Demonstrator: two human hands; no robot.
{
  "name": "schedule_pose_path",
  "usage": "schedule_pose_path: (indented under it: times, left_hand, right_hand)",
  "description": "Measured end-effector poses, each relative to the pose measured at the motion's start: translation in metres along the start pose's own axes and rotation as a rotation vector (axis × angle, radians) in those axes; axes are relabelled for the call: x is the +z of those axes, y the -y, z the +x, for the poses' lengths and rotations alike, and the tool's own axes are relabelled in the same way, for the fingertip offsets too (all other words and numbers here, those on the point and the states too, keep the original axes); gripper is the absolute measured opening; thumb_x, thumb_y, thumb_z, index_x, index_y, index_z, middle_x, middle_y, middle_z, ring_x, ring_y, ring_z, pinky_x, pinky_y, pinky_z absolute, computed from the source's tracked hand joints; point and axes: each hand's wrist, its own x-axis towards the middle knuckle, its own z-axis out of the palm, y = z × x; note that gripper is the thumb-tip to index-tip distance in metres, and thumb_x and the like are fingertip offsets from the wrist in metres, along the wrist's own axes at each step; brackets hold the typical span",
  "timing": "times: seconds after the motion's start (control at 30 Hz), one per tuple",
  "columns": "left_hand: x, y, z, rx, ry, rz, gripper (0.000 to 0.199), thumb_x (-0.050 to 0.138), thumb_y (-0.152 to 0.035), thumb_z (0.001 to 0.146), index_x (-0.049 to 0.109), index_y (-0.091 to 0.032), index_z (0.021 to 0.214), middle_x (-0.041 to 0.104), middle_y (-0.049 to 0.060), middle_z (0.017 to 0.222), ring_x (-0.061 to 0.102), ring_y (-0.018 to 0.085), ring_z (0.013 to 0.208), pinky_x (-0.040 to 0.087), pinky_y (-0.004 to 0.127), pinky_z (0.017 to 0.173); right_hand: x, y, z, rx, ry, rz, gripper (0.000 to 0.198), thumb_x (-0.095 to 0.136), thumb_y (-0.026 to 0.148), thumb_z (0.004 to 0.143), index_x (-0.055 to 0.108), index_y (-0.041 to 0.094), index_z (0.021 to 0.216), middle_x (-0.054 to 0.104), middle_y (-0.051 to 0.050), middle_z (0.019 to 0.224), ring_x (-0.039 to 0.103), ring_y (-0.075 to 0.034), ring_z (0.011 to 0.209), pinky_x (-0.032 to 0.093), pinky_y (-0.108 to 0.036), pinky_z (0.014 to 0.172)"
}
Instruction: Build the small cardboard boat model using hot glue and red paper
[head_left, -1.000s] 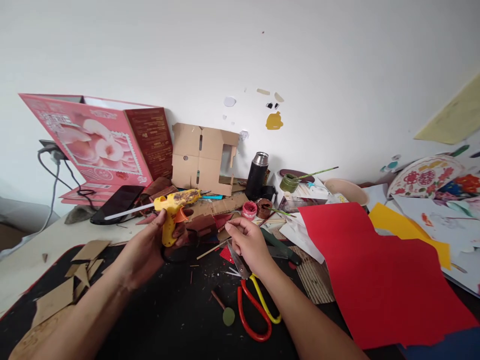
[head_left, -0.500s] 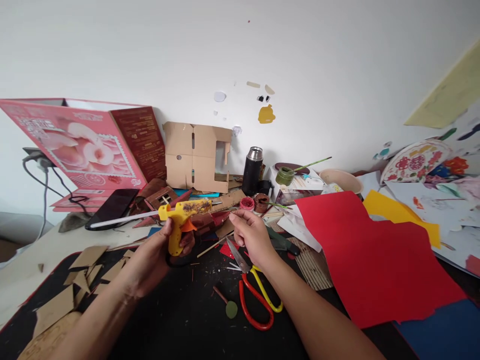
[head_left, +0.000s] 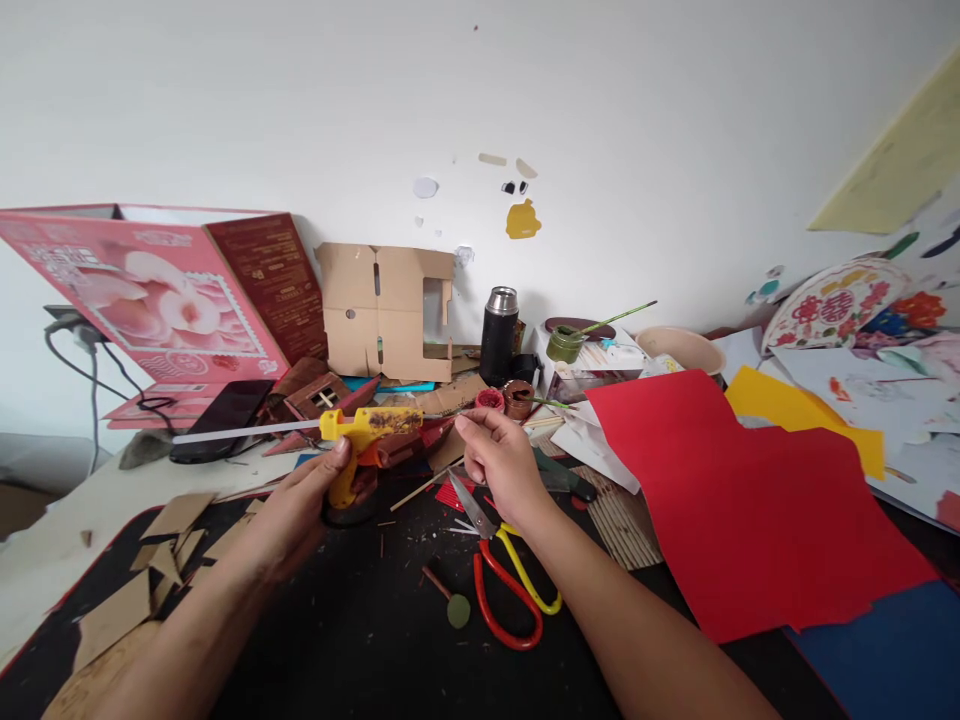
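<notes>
My left hand (head_left: 311, 495) is closed around the handle of a yellow hot glue gun (head_left: 375, 424) with dark stains on its barrel. From its back end sticks a long whitish glue stick (head_left: 247, 432); the nozzle points right, toward my right hand (head_left: 496, 455). The thumb and fingers of that hand are pinched together just past the nozzle, and what they hold is too small to make out. Below it, scissors (head_left: 480, 518) with one red and one yellow handle lie on the black mat (head_left: 337, 640). A green disc (head_left: 458, 611) with a brown stick lies nearby.
Cardboard scraps (head_left: 112, 605) lie at left. Behind stand a pink box (head_left: 180, 300), a cardboard panel (head_left: 397, 335), a black flask (head_left: 498, 340) and paint jars (head_left: 518, 400). Red paper (head_left: 742, 490) covers the right side. A black phone (head_left: 225, 420) lies before the box.
The glue gun has tipped slightly to a more level pose, and its orange trigger shows less. My right hand stays pinched near the nozzle. The whole view has shifted a little.
</notes>
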Motion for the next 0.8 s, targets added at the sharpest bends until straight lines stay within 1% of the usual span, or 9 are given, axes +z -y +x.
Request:
schedule_pose_path:
  times: [0.1,0.2,0.27,0.4,0.5,0.57,0.63,0.7,0.8]
  left_hand:
    - [0.0003,-0.0021,-0.0001,-0.002,-0.014,0.044,0.055,0.102,-0.059,0.059,0.084,-0.018,0.091,0.082,0.009,0.086,0.075,0.027,0.080,0.063,0.030,0.068]
    - [-0.0012,-0.0023,0.0000,0.013,-0.029,0.071,0.044,0.100,-0.053,0.065,0.083,-0.020,0.090,0.084,0.010,0.092,0.079,0.031,0.088,0.065,0.034,0.073]
    - [-0.0029,-0.0015,0.0002,0.013,-0.035,0.080,0.041,0.099,-0.049,0.067,0.083,-0.021,0.093,0.085,0.009,0.095,0.080,0.032,0.094,0.066,0.035,0.076]
    - [-0.0041,-0.0009,-0.0003,-0.003,-0.017,0.102,0.052,0.101,-0.054,0.063,0.084,-0.021,0.100,0.086,0.009,0.100,0.079,0.035,0.109,0.066,0.035,0.086]
    - [-0.0023,-0.0019,-0.0013,0.009,0.015,0.143,0.057,0.100,-0.062,0.062,0.084,-0.020,0.097,0.087,0.013,0.107,0.076,0.040,0.121,0.065,0.041,0.095]
    - [-0.0013,-0.0021,-0.0014,0.017,0.015,0.169,0.062,0.099,-0.066,0.060,0.083,-0.020,0.098,0.086,0.014,0.114,0.073,0.043,0.126,0.063,0.045,0.102]
    - [-0.0013,-0.0012,-0.0009,0.020,0.000,0.188,0.068,0.098,-0.069,0.059,0.083,-0.020,0.103,0.086,0.014,0.119,0.073,0.044,0.128,0.061,0.048,0.108]
    - [-0.0022,0.0001,0.0001,0.024,-0.016,0.199,0.071,0.095,-0.073,0.061,0.084,-0.019,0.105,0.086,0.014,0.120,0.073,0.044,0.128,0.060,0.049,0.110]
    - [-0.0036,0.0016,0.0011,0.028,-0.025,0.199,0.071,0.091,-0.078,0.064,0.085,-0.019,0.102,0.086,0.015,0.117,0.074,0.043,0.126,0.061,0.049,0.110]
  right_hand:
    - [-0.0002,-0.0003,0.0003,-0.010,0.004,0.009,0.043,0.086,0.058,0.080,0.066,0.021,0.089,0.046,0.012,0.048,0.037,-0.007,0.036,0.024,-0.022,0.039]
    - [-0.0003,-0.0001,0.0009,-0.010,0.008,0.017,0.043,0.087,0.058,0.080,0.065,0.021,0.089,0.046,0.012,0.049,0.037,-0.007,0.036,0.024,-0.022,0.040]
    - [-0.0002,0.0001,0.0013,-0.007,0.009,0.017,0.043,0.086,0.057,0.080,0.065,0.021,0.089,0.045,0.012,0.049,0.037,-0.007,0.036,0.024,-0.022,0.040]
    - [-0.0001,0.0004,0.0014,-0.002,0.010,0.014,0.042,0.086,0.057,0.080,0.065,0.021,0.089,0.044,0.013,0.049,0.037,-0.007,0.037,0.024,-0.022,0.040]
    - [0.0003,0.0008,0.0007,-0.001,0.010,0.014,0.043,0.087,0.058,0.079,0.065,0.021,0.088,0.044,0.013,0.049,0.037,-0.007,0.037,0.024,-0.022,0.040]
    - [0.0006,0.0013,0.0002,0.000,0.010,0.018,0.043,0.087,0.057,0.079,0.066,0.021,0.088,0.045,0.012,0.049,0.038,-0.007,0.037,0.024,-0.022,0.040]
    - [0.0011,0.0017,-0.0002,-0.001,0.007,0.021,0.042,0.086,0.057,0.079,0.066,0.021,0.088,0.045,0.012,0.049,0.038,-0.007,0.037,0.024,-0.022,0.040]
    - [0.0013,0.0018,-0.0002,-0.002,0.004,0.020,0.042,0.086,0.056,0.079,0.066,0.021,0.088,0.045,0.012,0.049,0.038,-0.007,0.037,0.024,-0.022,0.040]
    - [0.0013,0.0017,-0.0001,0.000,0.004,0.018,0.041,0.086,0.055,0.079,0.067,0.021,0.088,0.045,0.012,0.048,0.038,-0.007,0.037,0.023,-0.022,0.040]
